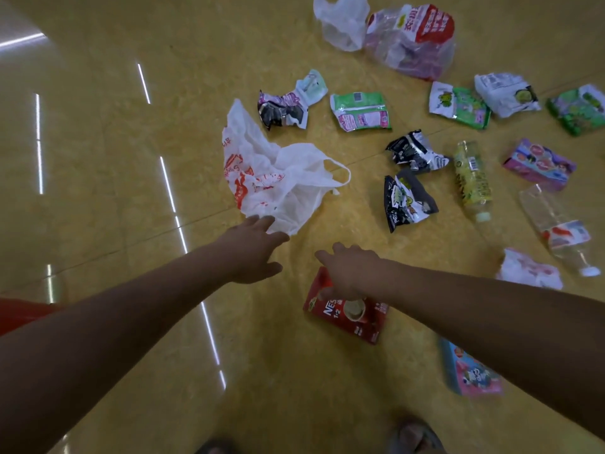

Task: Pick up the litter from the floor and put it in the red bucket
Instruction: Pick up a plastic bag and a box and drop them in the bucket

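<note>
Litter is scattered over a glossy yellow floor. A white plastic bag with orange print (278, 178) lies in the middle; my left hand (252, 250) reaches to its near edge with fingers spread, touching or almost touching it. My right hand (350, 273) hovers with fingers extended over the top of a red coffee box (353, 319), and whether it touches the box I cannot tell. A sliver of the red bucket (23, 312) shows at the left edge, behind my left forearm.
Beyond lie crumpled snack wrappers (360, 109), black packets (406, 201), a yellow-labelled bottle (473, 181), a clear bottle (556, 231), a purple box (538, 163), a blue-pink box (471, 371) and bags (409, 40) at the far side. My sandalled feet (412, 434) stand at the bottom edge.
</note>
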### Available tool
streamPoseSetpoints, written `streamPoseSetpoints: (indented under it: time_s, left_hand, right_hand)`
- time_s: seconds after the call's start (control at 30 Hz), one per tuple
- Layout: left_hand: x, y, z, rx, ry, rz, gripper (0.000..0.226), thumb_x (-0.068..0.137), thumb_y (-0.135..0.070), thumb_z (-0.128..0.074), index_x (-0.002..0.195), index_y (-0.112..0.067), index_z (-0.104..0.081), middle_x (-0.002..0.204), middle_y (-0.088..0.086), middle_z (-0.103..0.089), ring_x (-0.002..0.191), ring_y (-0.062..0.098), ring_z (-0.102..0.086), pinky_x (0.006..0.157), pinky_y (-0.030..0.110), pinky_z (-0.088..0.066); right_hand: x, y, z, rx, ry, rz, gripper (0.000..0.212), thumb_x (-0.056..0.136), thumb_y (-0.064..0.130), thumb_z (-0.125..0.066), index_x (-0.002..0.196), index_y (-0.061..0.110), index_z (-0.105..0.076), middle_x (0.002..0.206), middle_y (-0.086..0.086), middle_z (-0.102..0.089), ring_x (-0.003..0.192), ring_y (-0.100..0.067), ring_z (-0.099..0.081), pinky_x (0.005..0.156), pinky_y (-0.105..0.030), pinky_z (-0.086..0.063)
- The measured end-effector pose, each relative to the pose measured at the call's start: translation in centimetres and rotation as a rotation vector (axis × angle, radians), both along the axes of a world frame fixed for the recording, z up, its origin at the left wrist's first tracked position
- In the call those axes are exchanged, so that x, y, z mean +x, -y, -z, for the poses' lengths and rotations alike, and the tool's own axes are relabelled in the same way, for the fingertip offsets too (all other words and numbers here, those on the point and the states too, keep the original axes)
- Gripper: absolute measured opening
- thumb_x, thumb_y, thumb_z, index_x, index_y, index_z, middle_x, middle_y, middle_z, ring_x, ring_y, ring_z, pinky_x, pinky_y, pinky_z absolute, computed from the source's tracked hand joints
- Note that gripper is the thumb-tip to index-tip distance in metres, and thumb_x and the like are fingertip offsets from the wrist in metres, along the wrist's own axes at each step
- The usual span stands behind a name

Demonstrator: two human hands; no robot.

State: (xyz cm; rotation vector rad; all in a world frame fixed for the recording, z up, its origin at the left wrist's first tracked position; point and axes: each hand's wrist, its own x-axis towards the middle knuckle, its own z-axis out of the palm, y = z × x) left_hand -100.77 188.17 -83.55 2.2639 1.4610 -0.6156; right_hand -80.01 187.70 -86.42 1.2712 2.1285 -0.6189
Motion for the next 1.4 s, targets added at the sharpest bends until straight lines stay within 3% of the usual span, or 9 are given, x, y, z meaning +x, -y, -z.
streamPoseSetpoints:
  time_s: [0.27, 0.4, 0.6, 0.77, 0.87, 0.97, 1.07, 1.17, 1.4]
  left_hand:
    - [0.1, -2.5, 6.6, 0.115, -0.146, 0.097, 0.100, 0.083, -0.052, -0.066, 0.149, -0.047, 0.009, 0.161, 0.009, 0.015, 0.146, 0.045, 0.006, 0.106, 0.060, -0.037]
    - [0.2, -3.4, 7.5, 0.150, -0.143, 0.088, 0.110, 0.080, -0.046, -0.073, 0.145, -0.053, 0.014, 0.160, 0.007, 0.022, 0.145, 0.047, 0.007, 0.102, 0.060, -0.041]
    - [-0.8, -4.7, 7.9, 0.103, -0.175, 0.084, 0.105, 0.085, -0.034, -0.069, 0.139, -0.062, 0.017, 0.158, 0.009, 0.025, 0.140, 0.058, 0.000, 0.102, 0.062, -0.041]
    - [-1.5, -4.6, 8.1, 0.120, -0.189, 0.073, 0.083, 0.096, -0.009, -0.045, 0.145, -0.059, 0.000, 0.160, 0.013, 0.019, 0.138, 0.057, -0.019, 0.097, 0.053, -0.050]
    - [-1.3, -4.3, 7.9, 0.122, -0.191, 0.078, 0.074, 0.096, -0.005, -0.042, 0.149, -0.049, -0.014, 0.161, 0.016, 0.012, 0.136, 0.049, -0.033, 0.103, 0.049, -0.046]
    - [-1.3, -3.9, 7.4, 0.093, -0.181, 0.084, 0.068, 0.097, -0.004, -0.040, 0.151, -0.040, -0.020, 0.161, 0.018, 0.005, 0.137, 0.043, -0.034, 0.107, 0.047, -0.040]
    - [-1.6, -3.8, 7.2, 0.072, -0.166, 0.079, 0.062, 0.096, -0.004, -0.043, 0.151, -0.028, -0.028, 0.158, 0.020, -0.015, 0.132, 0.038, -0.043, 0.104, 0.042, -0.043]
    - [-2.1, -3.9, 7.3, 0.082, -0.161, 0.073, 0.050, 0.095, -0.007, -0.048, 0.143, -0.013, -0.039, 0.138, 0.014, -0.044, 0.115, 0.027, -0.055, 0.091, 0.033, -0.049]
    - [-4.5, -4.2, 6.6, 0.085, -0.138, 0.024, 0.028, 0.089, -0.008, -0.060, 0.117, -0.009, -0.062, 0.115, 0.007, -0.063, 0.101, 0.022, -0.062, 0.088, 0.031, -0.054]
  right_hand:
    - [-0.5, 0.6, 4.9, 0.014, -0.008, -0.092, 0.100, 0.072, 0.073, -0.063, 0.149, 0.031, -0.016, 0.142, -0.020, -0.030, 0.108, -0.039, -0.055, 0.081, -0.048, -0.054]
    - [-0.1, 1.3, 5.6, 0.037, 0.051, -0.152, 0.115, 0.066, 0.076, -0.066, 0.152, 0.032, -0.004, 0.152, -0.028, -0.012, 0.114, -0.043, -0.053, 0.084, -0.048, -0.054]
    - [1.6, 2.0, 6.2, 0.051, 0.064, -0.187, 0.124, 0.057, 0.074, -0.074, 0.150, 0.037, -0.001, 0.150, -0.031, -0.011, 0.115, -0.044, -0.052, 0.087, -0.050, -0.052]
    - [1.7, 1.9, 6.4, 0.024, 0.050, -0.186, 0.123, 0.061, 0.066, -0.077, 0.150, 0.040, 0.005, 0.147, -0.023, -0.020, 0.115, -0.036, -0.052, 0.084, -0.043, -0.051]
    - [1.5, 2.4, 6.5, 0.006, 0.021, -0.161, 0.128, 0.060, 0.066, -0.078, 0.150, 0.038, 0.008, 0.150, -0.021, -0.017, 0.122, -0.036, -0.048, 0.088, -0.044, -0.051]
    - [0.9, 3.2, 7.1, 0.011, 0.022, -0.134, 0.128, 0.060, 0.062, -0.079, 0.150, 0.036, 0.008, 0.153, -0.021, -0.012, 0.124, -0.038, -0.047, 0.087, -0.048, -0.052]
    - [0.3, 3.3, 7.5, 0.017, 0.003, -0.130, 0.122, 0.061, 0.055, -0.079, 0.149, 0.038, 0.004, 0.149, -0.020, -0.016, 0.115, -0.037, -0.052, 0.080, -0.047, -0.055]
    - [-0.3, 2.4, 6.9, 0.026, -0.048, -0.141, 0.119, 0.061, 0.054, -0.077, 0.150, 0.037, 0.000, 0.144, -0.019, -0.022, 0.110, -0.034, -0.054, 0.080, -0.040, -0.054]
    - [-2.1, -0.9, 5.0, 0.057, -0.092, -0.044, 0.124, 0.061, 0.058, -0.076, 0.152, 0.033, 0.004, 0.152, -0.018, -0.019, 0.125, -0.033, -0.048, 0.092, -0.037, -0.049]
